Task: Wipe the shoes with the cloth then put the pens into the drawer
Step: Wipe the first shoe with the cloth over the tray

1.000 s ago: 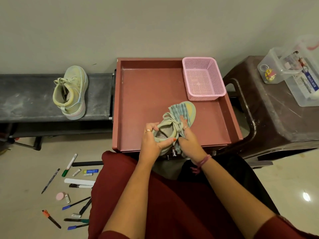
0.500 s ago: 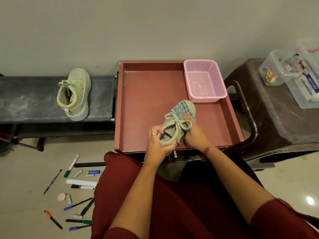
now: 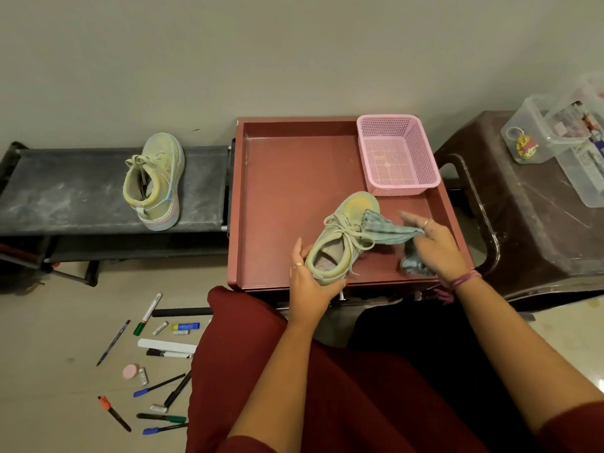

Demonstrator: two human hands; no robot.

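**Shoe held by the heel in the drawer, cloth in the other hand**

The pale green-and-yellow lace-up shoe (image 3: pixel 343 237) lies in the open reddish-brown drawer (image 3: pixel 277 191), near its front edge. Its long axis runs diagonally: the toe points away from the person and to the right, toward the pink perforated plastic basket (image 3: pixel 397 155) in the drawer's far right corner, and the heel opening faces the person. The left hand (image 3: pixel 307 282) grips the heel, its fingers (image 3: pixel 297 253) curled round the collar on the left side and the thumb under the back. The right hand (image 3: pixel 434 246) holds the blue-grey striped cloth (image 3: pixel 385 232) bunched in its curled fingers; one end of the cloth stretches left and touches the shoe beside the laces, the other end hangs below the palm near the drawer's front wall.

The second matching pale green shoe (image 3: pixel 153 181) stands on the dusty black bench (image 3: pixel 65 191) to the left of the drawer, toe toward the wall, heel toward the person. On the floor at lower left lie the scattered pens and markers (image 3: pixel 157 387), pointing in mixed directions, with a small pink round eraser (image 3: pixel 130 371) among them. The person's dark red-clad knee lies between the pens and the drawer. To the right stands a dark brown plastic stool (image 3: pixel 529 223) carrying clear plastic boxes (image 3: pixel 555 142).
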